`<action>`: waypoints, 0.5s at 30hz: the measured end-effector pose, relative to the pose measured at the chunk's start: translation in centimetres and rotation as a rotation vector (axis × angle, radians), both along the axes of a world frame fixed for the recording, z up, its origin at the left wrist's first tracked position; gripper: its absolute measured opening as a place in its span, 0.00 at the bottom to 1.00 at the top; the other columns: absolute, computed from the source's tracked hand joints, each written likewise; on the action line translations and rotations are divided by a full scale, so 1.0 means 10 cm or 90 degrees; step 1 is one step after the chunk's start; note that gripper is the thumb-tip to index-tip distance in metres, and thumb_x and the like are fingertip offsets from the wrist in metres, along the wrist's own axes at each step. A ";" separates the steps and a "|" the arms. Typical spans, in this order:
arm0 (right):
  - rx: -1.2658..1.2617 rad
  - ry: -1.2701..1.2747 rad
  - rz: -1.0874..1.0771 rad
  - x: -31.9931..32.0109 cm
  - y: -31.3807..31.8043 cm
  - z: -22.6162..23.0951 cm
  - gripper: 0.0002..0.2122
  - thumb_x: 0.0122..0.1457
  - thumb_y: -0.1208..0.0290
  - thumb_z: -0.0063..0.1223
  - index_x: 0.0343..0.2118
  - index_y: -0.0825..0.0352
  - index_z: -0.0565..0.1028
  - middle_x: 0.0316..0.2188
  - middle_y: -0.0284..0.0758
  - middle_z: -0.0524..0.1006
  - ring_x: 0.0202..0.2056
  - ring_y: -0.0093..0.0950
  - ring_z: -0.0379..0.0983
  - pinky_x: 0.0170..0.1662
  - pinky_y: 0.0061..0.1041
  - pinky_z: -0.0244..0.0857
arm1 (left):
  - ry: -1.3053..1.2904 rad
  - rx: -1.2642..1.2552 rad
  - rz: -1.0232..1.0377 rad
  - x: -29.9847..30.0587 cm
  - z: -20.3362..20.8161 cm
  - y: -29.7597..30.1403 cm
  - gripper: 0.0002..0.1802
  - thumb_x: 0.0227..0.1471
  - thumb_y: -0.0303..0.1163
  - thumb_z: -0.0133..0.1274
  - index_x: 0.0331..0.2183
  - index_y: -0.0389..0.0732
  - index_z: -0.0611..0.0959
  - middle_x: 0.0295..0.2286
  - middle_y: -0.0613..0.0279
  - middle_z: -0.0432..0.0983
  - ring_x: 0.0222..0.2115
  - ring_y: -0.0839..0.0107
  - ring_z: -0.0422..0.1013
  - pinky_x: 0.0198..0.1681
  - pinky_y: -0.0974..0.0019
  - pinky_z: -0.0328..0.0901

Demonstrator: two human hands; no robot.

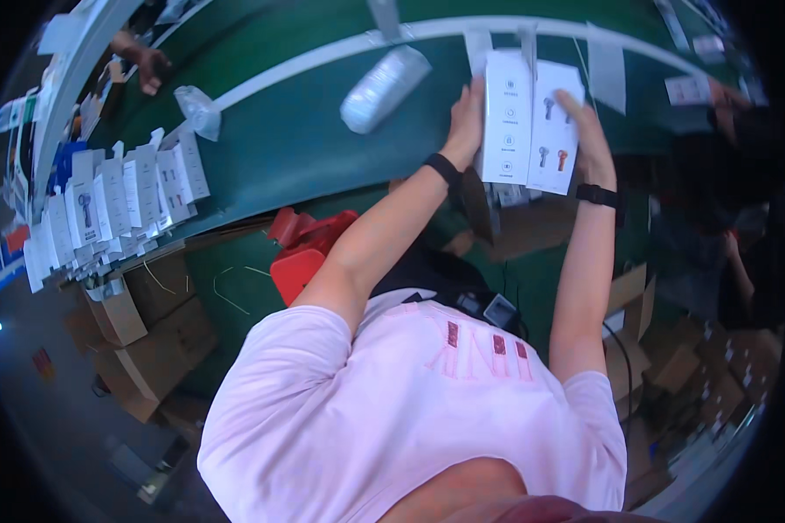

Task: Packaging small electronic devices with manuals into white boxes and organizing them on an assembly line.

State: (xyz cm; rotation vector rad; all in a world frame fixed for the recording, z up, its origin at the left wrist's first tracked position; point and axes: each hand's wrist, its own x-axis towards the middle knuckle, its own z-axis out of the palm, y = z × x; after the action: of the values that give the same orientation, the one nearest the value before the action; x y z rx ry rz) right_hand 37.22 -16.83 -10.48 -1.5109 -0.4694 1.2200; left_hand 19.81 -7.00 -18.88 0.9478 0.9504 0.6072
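A white printed carton (507,118) is held up at the bench's front edge between my two hands. Two long panels show side by side, the right one with small pictures of handheld devices; I cannot tell whether they belong to one carton or two. My left hand (467,120) grips the left side, its fingers partly hidden behind the panel. On the right edge, my right hand (591,144) closes with a finger lying across the printed front. A dark band circles each wrist. Left of the carton, a silvery plastic-wrapped bundle (385,89) lies on the green bench (296,166).
Several white cartons (113,196) stand in a row at the bench's left end, near a clear plastic bag (199,112). Below are a red stool (301,261) and brown cardboard boxes (161,340). Another person's hand (151,70) reaches in at far left; someone else is at right.
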 end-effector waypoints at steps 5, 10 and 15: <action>-0.101 -0.019 -0.062 0.05 0.47 -0.61 0.20 0.57 0.60 0.56 0.46 0.71 0.74 0.38 0.32 0.77 0.37 0.22 0.74 0.42 0.21 0.66 | 0.112 0.113 -0.037 -0.07 -0.20 0.34 0.46 0.56 0.57 0.44 0.56 0.23 0.60 0.52 0.28 0.58 0.55 0.40 0.56 0.61 0.52 0.49; -0.150 -0.020 -0.023 0.03 0.67 -0.35 0.17 0.58 0.60 0.56 0.44 0.69 0.75 0.33 0.30 0.78 0.33 0.22 0.75 0.38 0.21 0.69 | 0.189 0.182 -0.027 -0.32 0.18 0.28 0.61 0.34 0.43 0.66 0.59 0.24 0.49 0.52 0.31 0.59 0.56 0.44 0.58 0.60 0.58 0.54; -0.116 -0.021 -0.108 0.62 0.93 -0.36 0.19 0.57 0.56 0.56 0.42 0.69 0.74 0.30 0.33 0.79 0.28 0.25 0.76 0.33 0.22 0.71 | 0.042 0.243 -0.022 -1.27 0.76 0.29 0.56 0.35 0.39 0.66 0.59 0.27 0.54 0.54 0.37 0.60 0.58 0.49 0.57 0.62 0.59 0.50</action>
State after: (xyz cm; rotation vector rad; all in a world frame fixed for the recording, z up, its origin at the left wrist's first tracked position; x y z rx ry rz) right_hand 43.44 -7.51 -14.12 -1.6917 -0.2506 1.1300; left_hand 7.14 -4.10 -11.28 1.3281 0.8907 0.7475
